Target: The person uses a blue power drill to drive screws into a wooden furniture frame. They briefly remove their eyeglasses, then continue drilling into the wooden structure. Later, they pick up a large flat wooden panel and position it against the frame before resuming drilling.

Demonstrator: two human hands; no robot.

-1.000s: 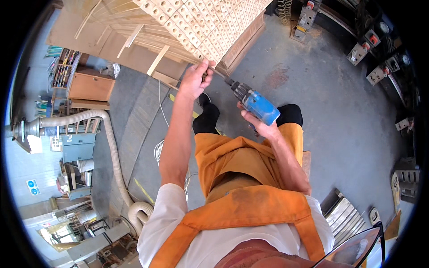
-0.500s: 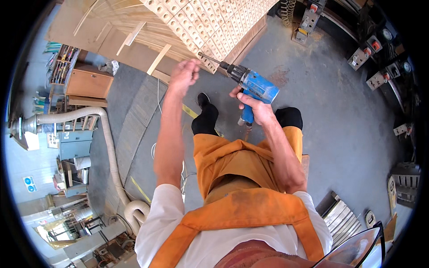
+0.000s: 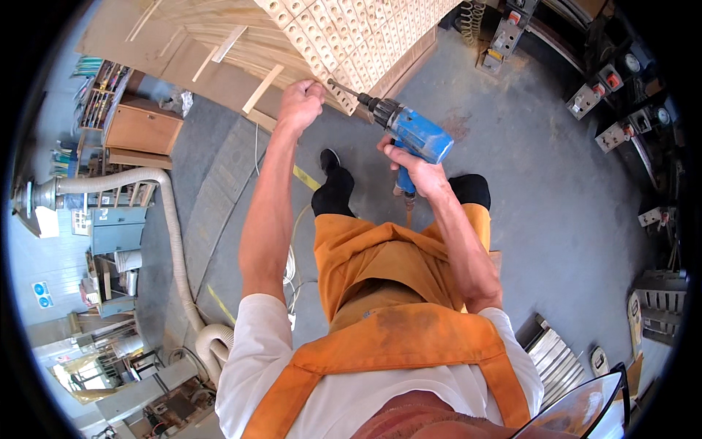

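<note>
A blue pistol-grip power drill (image 3: 423, 136) is in my right hand (image 3: 420, 170), its fingers wrapped round the handle. The long thin bit (image 3: 344, 89) points up and left, its tip in front of the near corner of a stack of wooden blocks (image 3: 344, 44) with rows of round holes. Whether the tip touches the wood I cannot tell. My left hand (image 3: 301, 104) is closed beside that corner, a little left of the bit tip. Its curled fingers hide whatever they hold, if anything. A hose fitting (image 3: 409, 199) hangs from the drill's handle.
Loose wooden strips (image 3: 263, 88) lie left of the blocks. White cable (image 3: 290, 267) runs on the floor by my left leg. A ribbed hose (image 3: 175, 241) curves along the left, near a wooden cabinet (image 3: 144, 132). Dark machinery (image 3: 621, 95) lines the right side.
My left hand has moved slightly away from me, toward the blocks' corner. The drill has shifted slightly left and away, still in my right hand. The whole view has shifted a little.
</note>
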